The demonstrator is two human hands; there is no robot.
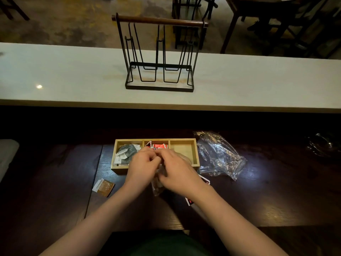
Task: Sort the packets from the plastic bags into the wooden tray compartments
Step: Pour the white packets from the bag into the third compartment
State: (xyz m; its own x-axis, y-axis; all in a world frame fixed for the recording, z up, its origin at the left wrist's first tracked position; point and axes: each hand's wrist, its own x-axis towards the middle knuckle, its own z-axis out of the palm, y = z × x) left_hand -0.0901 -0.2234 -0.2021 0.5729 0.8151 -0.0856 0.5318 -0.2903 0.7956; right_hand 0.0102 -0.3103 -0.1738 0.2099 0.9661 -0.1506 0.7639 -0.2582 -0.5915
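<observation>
Plastic bag between both hands (over tray)

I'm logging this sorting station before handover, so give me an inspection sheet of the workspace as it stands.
Surface: dark wooden table, glare patches.
Job's things: three-compartment wooden tray; grey packets left, red packets middle, right compartment bare.
Clutter: brown packet and red packets loose on table; crumpled clear plastic bag right of tray.
Hands: left hand and right hand together grip a small clear bag.
Cables: nothing seen.
Surroundings: white counter with black wire rack; chairs beyond.
</observation>
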